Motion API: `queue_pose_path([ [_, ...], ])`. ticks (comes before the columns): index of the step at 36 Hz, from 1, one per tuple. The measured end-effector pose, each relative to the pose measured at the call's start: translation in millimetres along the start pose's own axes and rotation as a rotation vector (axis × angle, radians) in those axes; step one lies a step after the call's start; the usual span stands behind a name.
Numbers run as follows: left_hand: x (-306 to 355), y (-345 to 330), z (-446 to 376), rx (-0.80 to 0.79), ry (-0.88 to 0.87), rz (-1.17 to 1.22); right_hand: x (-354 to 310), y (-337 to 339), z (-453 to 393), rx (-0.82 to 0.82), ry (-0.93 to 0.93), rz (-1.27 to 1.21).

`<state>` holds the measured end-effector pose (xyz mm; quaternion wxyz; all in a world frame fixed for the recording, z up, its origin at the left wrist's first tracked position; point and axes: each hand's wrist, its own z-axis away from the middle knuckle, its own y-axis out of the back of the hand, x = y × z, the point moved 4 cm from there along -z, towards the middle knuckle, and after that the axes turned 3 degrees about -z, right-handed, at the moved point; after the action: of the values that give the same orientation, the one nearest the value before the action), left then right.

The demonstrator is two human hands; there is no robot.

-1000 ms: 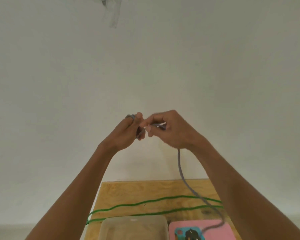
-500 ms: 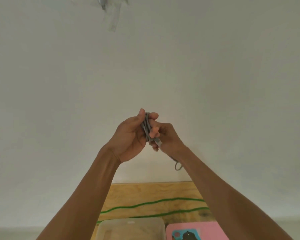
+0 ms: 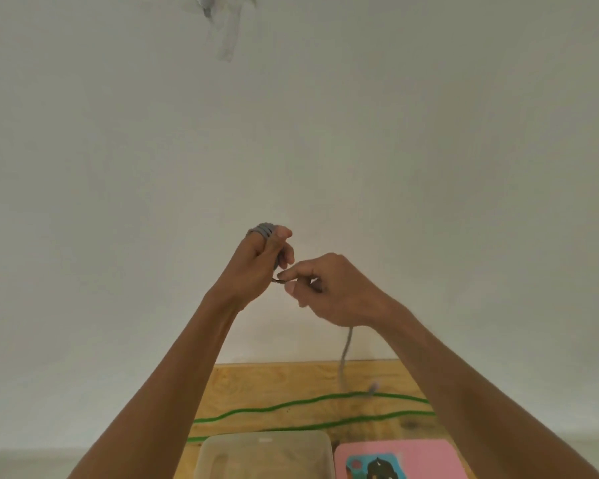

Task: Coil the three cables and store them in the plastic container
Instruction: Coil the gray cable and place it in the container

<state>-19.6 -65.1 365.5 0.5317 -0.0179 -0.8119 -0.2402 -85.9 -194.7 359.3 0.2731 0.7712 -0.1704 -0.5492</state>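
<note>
My left hand [image 3: 256, 267] is raised in front of the wall with several loops of the grey cable [image 3: 264, 229] wound around its fingers. My right hand [image 3: 332, 292] pinches the same cable just right of the left hand. The cable's free tail [image 3: 346, 347] hangs below my right wrist, its end dangling just above the wooden table [image 3: 256, 385]. A green cable [image 3: 312, 402] lies in two long strands across the table. The clear plastic container [image 3: 263, 444] stands at the near edge, partly cut off by the frame.
A pink mat [image 3: 408, 454] with a blue and black picture lies right of the container. A white wall fills most of the view. A strip of clear tape [image 3: 227, 36] hangs from a fixture high on the wall.
My right hand has moved down and to the right, away from the left hand, drawing the cable out. The hanging tail is shorter than a second ago and has lifted off the mat.
</note>
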Motion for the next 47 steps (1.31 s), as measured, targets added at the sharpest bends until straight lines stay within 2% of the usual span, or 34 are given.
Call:
queue_pose_path([
  [6, -11.5, -14.0, 19.2, -0.243, 0.116, 0.014, -19.5, 38.5, -20.9, 0.022, 0.139, 0.172],
  [10, -1.4, -28.7, 28.5, -0.346, 0.209, 0.292, -17.7, 59.7, -34.6, 0.142, 0.146, -0.084],
  [12, 7.6, -32.5, 30.2, -0.347, 0.221, 0.463, -12.4, 62.0, -38.7, 0.177, 0.128, -0.193],
  [19, 36.9, -26.1, 25.1, -0.318, 0.108, 0.745, 21.6, 17.7, -30.9, 0.091, 0.066, -0.672],
  [21, 40.4, -19.3, 20.7, -0.272, 0.087, 0.724, 28.8, -1.9, -22.2, 0.078, 0.005, -0.629],
  [23, 39.5, -11.3, 15.1, -0.211, 0.082, 0.680, 35.3, -16.6, -12.2, 0.126, -0.060, -0.393],
  [27, 27.6, 3.0, 3.9, -0.076, 0.097, 0.559, 28.9, -32.6, 3.8, 0.132, -0.017, -0.191],
  [29, 20.5, 5.7, 0.7, -0.053, 0.092, 0.421, 22.1, -31.4, 8.6, 0.133, -0.001, -0.089],
  [33, 10.1, 0.9, 3.5, -0.049, 0.037, 0.027, 4.0, -14.1, 8.0, 0.072, 0.032, 0.195],
  [37, 8.6, -14.0, 9.8, -0.177, -0.039, -0.110, -21.4, 12.4, 1.1, -0.050, 0.091, 0.515],
  [39, 13.7, -19.1, 14.5, -0.262, -0.091, -0.127, -28.3, 27.5, -2.3, -0.059, 0.083, 0.534],
  [41, 16.3, -19.3, 19.9, -0.298, -0.045, -0.110, -29.7, 42.6, -6.8, -0.025, 0.075, 0.489],
  [45, 16.5, -16.1, 26.3, -0.329, 0.107, 0.059, -24.7, 52.6, -13.6, -0.031, 0.127, 0.069],
  [47, 20.4, -15.5, 26.6, -0.313, 0.149, 0.218, -19.1, 48.3, -17.5, 0.029, 0.153, -0.054],
])
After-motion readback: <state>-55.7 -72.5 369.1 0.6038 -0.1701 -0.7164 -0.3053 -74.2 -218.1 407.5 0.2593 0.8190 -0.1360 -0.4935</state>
